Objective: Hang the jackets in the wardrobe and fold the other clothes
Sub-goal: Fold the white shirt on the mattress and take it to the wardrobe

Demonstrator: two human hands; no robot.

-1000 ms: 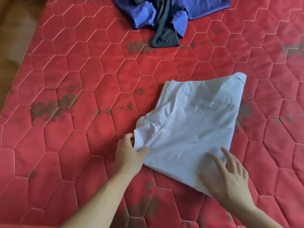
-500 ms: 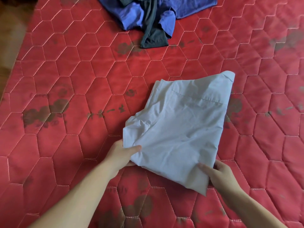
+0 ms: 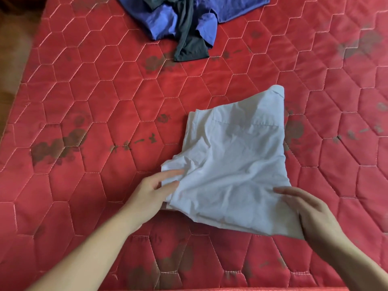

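Observation:
A white folded shirt (image 3: 233,160) lies on the red quilted mattress (image 3: 105,101), right of centre. My left hand (image 3: 149,196) pinches the shirt's bunched left edge, one finger lying on top of the cloth. My right hand (image 3: 310,213) holds the shirt's near right corner, with straight fingers on top and the thumb hidden under the fabric. The near edge of the shirt looks slightly raised off the mattress. A heap of blue clothing (image 3: 165,19) with a dark grey garment (image 3: 190,40) across it lies at the far edge.
The mattress carries dark stains, the largest at the left (image 3: 56,145) and along the near edge (image 3: 168,267). A brown floor strip (image 3: 12,66) runs beside the mattress on the left.
Both hands moved from pressing flat on the shirt to taking hold of its near edge. The right hand slid out to the near right corner, and the left edge has bunched up.

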